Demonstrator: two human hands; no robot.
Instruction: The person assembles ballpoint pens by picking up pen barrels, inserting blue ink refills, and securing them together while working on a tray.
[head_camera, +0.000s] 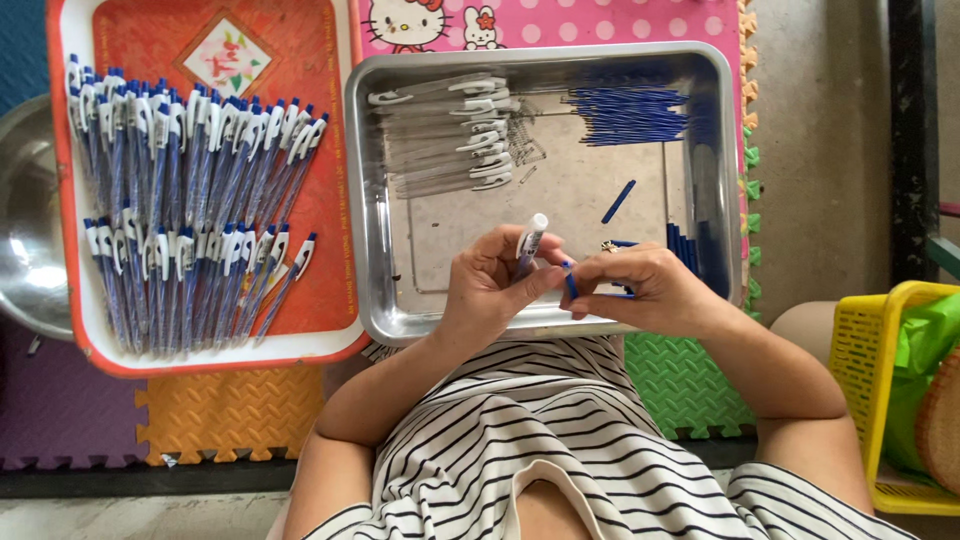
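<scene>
The left hand (487, 285) has its fingers closed around a clear pen barrel (530, 242), gripping it upright with its white cap end pointing toward the far side of the steel tray (380, 300). The right hand (645, 285) pinches a thin blue refill (569, 281) between thumb and forefinger, the refill's end just beside the lower end of the barrel. Both hands hover over the near edge of the steel tray, close together, almost touching at the fingertips.

Inside the steel tray, a stack of clear barrels with white clips (450, 135) lies in the far left corner, with some small wire springs (527, 148) just beside it. A bundle of blue refills (630, 115) lies in the far right corner, one loose refill (619, 201) lies near the middle, and a few more lean along the right wall behind the right hand.

To the left of the steel tray sits a red tray (330, 300) with a white rim, holding two rows of finished blue and white pens (190, 150), one row at the far side and one at the near side. Both trays rest on a floor of coloured foam mats (230, 415). A steel bowl (25, 230) shows at the left edge, and a yellow basket (870, 400) stands at the right, beside the person's arm.
</scene>
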